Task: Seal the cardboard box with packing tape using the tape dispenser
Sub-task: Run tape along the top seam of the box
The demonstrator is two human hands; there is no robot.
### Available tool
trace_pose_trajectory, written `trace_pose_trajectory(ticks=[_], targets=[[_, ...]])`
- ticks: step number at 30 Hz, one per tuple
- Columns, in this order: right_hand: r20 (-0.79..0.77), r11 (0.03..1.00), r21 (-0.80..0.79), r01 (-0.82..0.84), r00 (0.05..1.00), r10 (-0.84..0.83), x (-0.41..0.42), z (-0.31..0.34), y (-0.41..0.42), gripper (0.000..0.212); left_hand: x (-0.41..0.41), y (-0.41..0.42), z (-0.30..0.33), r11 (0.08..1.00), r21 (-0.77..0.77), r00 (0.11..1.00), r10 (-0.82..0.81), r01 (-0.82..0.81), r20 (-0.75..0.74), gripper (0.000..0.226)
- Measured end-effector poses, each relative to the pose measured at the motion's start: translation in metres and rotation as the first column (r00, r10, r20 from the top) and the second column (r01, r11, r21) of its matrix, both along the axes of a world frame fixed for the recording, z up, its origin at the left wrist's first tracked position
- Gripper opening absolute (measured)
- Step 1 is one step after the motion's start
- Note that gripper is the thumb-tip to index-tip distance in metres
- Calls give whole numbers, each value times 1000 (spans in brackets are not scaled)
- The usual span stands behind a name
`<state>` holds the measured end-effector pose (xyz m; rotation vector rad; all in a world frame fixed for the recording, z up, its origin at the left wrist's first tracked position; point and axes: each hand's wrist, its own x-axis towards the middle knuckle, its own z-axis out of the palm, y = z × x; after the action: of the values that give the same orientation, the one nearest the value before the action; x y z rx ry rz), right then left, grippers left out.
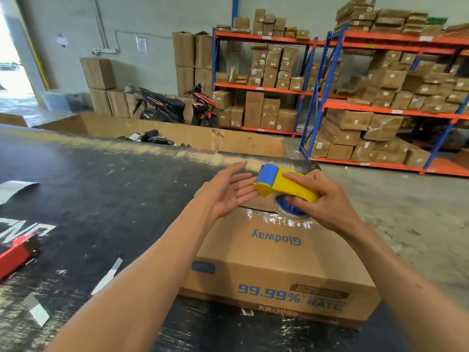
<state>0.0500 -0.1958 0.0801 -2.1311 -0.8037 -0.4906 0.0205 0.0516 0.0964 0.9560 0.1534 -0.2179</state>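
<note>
A brown cardboard box (274, 265) printed with blue "Glodway" lettering lies on the black table, flaps closed. A strip of clear tape (279, 221) shines along its top near the far end. My right hand (322, 199) grips a yellow and blue tape dispenser (281, 185), holding it just above the box's far end. The blue tape roll shows under the dispenser's body. My left hand (228, 191) is open, palm up, fingers spread, right beside the dispenser's blue front end, touching or nearly touching it.
The black table (88, 194) carries scraps of tape backing (107, 276) and a red object (17, 252) at the left edge. A large open cardboard bin (203, 138) stands beyond the table. Shelves of boxes (380, 97) and two scooters (177, 107) fill the background.
</note>
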Motion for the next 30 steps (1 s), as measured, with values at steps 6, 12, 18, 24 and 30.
trace_pose_trajectory(ticks=[6, 12, 18, 24, 30], targets=[[-158, 990, 69, -125, 978, 134, 32, 4, 27, 54, 20, 5, 1, 983, 77, 979, 175, -167, -102, 6], [-295, 981, 24, -194, 936, 193, 55, -15, 66, 49, 41, 33, -16, 839, 358, 879, 468, -410, -90, 6], [-298, 951, -145, -274, 928, 222, 71, -25, 90, 45, 43, 53, -41, 720, 483, 797, 600, -499, -71, 17], [-288, 912, -265, -313, 928, 235, 90, -12, 65, 43, 26, 118, -53, 608, 559, 701, 710, -564, -65, 11], [-277, 808, -471, -352, 929, 244, 97, -7, 79, 48, 18, 122, -68, 579, 630, 729, 684, -517, -30, 11]])
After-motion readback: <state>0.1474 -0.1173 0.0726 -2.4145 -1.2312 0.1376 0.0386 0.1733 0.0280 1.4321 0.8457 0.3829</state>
